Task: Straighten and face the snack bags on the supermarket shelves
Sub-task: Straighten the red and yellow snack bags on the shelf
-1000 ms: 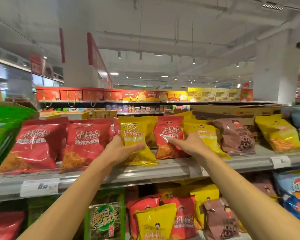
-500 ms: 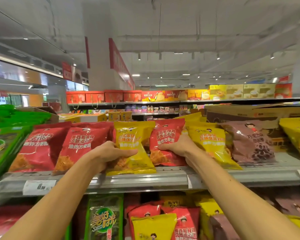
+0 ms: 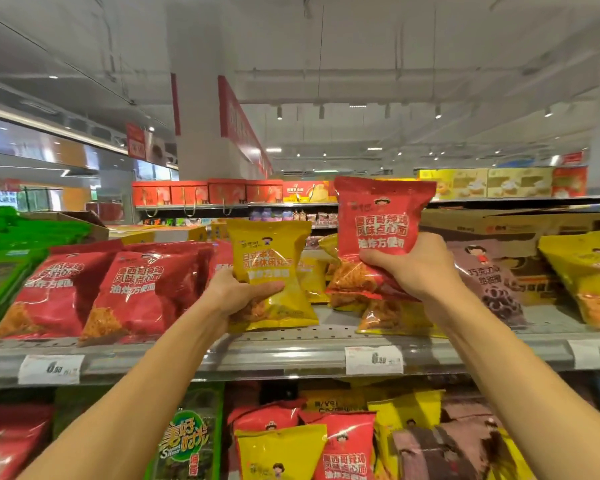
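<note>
Just above the shelf edge point(image 3: 291, 355), the left hand point(image 3: 238, 294) grips 1 yellow bag point(image 3: 269, 268) by its lower half. The right hand point(image 3: 418, 268) clasps 1 red bag point(image 3: 378, 220), raised higher over the same edge. Best to swap them gently, labels forward. Left of the yellow bag lie 2 red bags point(image 3: 132, 292) in front.

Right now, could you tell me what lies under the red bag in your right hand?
Under the raised red bag, held by the right hand, lie more bags: red ones over a yellow bag on the shelf. The hand and forearm hide their right halves.
</note>
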Demonstrator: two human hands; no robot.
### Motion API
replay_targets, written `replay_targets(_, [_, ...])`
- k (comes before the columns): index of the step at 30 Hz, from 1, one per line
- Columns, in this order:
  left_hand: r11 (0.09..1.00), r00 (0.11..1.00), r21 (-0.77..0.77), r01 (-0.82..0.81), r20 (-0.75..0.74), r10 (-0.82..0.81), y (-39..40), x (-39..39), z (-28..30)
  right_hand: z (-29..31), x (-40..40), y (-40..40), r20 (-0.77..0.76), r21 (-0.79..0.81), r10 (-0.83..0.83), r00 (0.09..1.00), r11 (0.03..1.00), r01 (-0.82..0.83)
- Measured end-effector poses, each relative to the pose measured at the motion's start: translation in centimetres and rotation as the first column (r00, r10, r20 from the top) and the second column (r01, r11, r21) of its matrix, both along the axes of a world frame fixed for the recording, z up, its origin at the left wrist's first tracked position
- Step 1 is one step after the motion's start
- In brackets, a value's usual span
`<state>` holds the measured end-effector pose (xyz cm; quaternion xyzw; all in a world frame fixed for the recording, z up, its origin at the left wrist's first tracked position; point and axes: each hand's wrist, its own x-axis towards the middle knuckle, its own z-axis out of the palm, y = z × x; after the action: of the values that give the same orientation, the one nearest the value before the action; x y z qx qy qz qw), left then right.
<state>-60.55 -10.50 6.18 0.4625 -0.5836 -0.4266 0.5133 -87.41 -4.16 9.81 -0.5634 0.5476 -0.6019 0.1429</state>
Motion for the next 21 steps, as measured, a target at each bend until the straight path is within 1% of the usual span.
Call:
replay_targets(4, [0.994,0.998,0.089,0.06,0.032,-0.063,-0.8,-4.0,-0.1,-1.0,-2.6,0.9,0.042,0.042,0.035,0.998,0.998,-0.037])
replay_targets(7, [0.987,0.996,0.144,0.077,0.041,-0.084,-1.3,-5.9,0.1,-2.0,-3.6,1.4,0.01,0.065,0.025,1.0,0.998,-0.026])
replay_targets(9, [0.98,0.994,0.172,0.096,0.043,-0.105,-1.9,-6.5,0.0,-2.6,-3.7,1.6,-0.011,0.067,0.014,1.0,0.998,-0.014])
replay_targets(13, [0.968,0.987,0.2,0.149,0.035,-0.159,-2.4,-6.5,-0.1,-3.4,-3.2,1.9,-0.007,0.068,0.041,0.999,0.997,-0.041])
replay_targets(15, [0.972,0.986,0.182,0.147,0.056,-0.16,-2.4,-6.5,-0.1,-3.4,-2.7,2.0,-0.001,0.077,0.054,0.999,0.996,-0.054])
replay_targets(16, [0.979,0.985,0.162,0.124,0.096,-0.141,-2.3,-6.4,-0.1,-3.4,-2.4,2.0,0.004,0.08,0.06,0.998,0.995,-0.061])
replay_targets(19, [0.998,0.962,0.06,0.029,0.268,-0.044,-1.1,-5.8,0.1,-3.1,-0.8,2.1,0.024,0.071,0.083,0.996,0.994,-0.084])
replay_targets(21, [0.998,0.931,-0.056,-0.024,0.363,0.043,0.0,-4.8,0.0,-2.9,0.7,1.9,0.021,0.062,0.1,0.995,0.993,-0.101])
